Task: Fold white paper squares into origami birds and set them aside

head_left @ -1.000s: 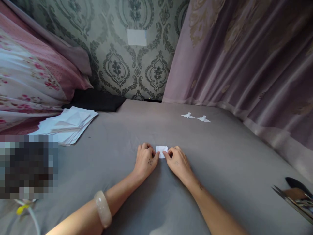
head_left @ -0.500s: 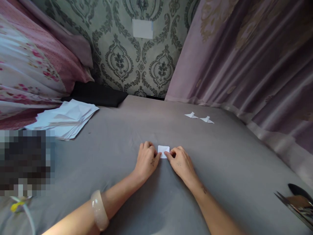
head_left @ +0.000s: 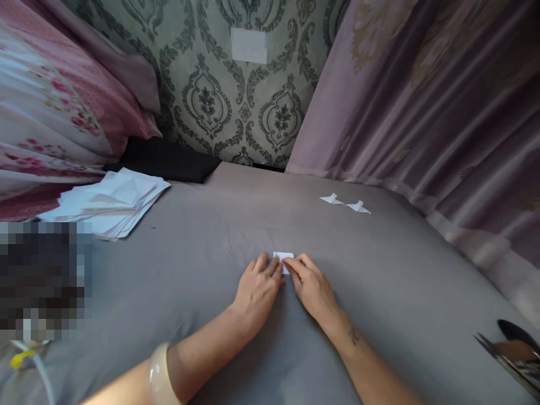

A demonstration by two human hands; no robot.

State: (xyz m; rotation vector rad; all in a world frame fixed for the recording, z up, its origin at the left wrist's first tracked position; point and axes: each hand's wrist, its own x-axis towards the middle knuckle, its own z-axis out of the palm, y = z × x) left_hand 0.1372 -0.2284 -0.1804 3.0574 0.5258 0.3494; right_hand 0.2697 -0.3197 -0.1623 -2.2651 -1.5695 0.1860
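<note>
Small white folded paper (head_left: 287, 256) lies on the grey cloth (head_left: 198, 247), between and partly under your two hands. Your left hand (head_left: 259, 292) is laid flat, fingers outstretched over the paper's left part, not curled round it. Your right hand (head_left: 315, 288): fingers bent, tips at the paper's right side; whether they pinch it, you cannot tell from this view. Pale bangle (head_left: 159, 374) on your left forearm. Beyond, toward your right: two white folded shapes (head_left: 358, 207), side by side. Far left: pile of white sheets (head_left: 126, 194), black item (head_left: 164, 160) just behind. Near right edge: dark pointed tool (head_left: 502, 360). Patterned wall (head_left: 206, 107) at back, mauve curtain (head_left: 379, 101) at right.
</note>
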